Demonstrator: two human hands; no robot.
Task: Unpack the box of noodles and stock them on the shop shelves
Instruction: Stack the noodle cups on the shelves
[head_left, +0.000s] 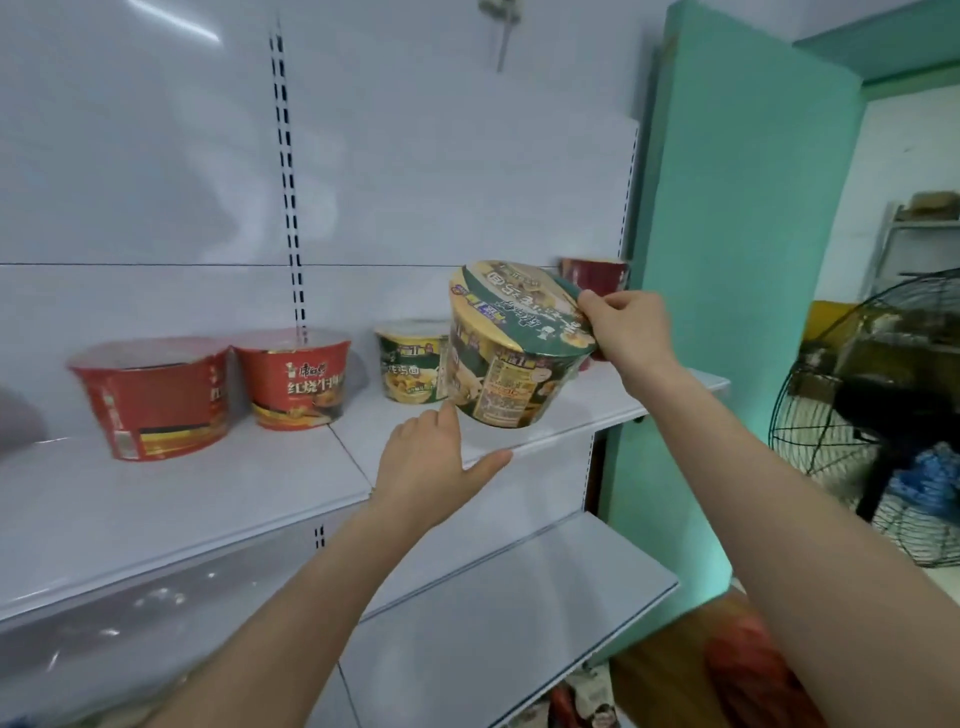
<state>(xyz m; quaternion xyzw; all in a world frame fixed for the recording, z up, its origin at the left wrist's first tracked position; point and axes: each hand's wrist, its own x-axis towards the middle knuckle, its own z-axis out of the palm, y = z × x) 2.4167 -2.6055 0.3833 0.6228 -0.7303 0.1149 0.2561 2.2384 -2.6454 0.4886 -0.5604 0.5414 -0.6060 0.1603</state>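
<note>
A green-and-yellow noodle bowl (511, 348) hangs tilted above the white upper shelf (208, 493). My right hand (631, 325) grips its lid rim on the right side. My left hand (434, 457) is under the bowl's lower left edge with fingers straight, fingertips touching or nearly touching its base. Standing on the shelf are two red noodle bowls (156, 397) (296, 382), a second green-and-yellow bowl (410, 366) behind the held one, and a dark red bowl (595, 278) at the far right, partly hidden by my right hand.
A lower white shelf (493, 613) juts out beneath. A teal pillar (727, 312) borders the shelving on the right. A black floor fan (883, 415) and bags stand on the right. Red packaging (743, 670) lies on the floor below.
</note>
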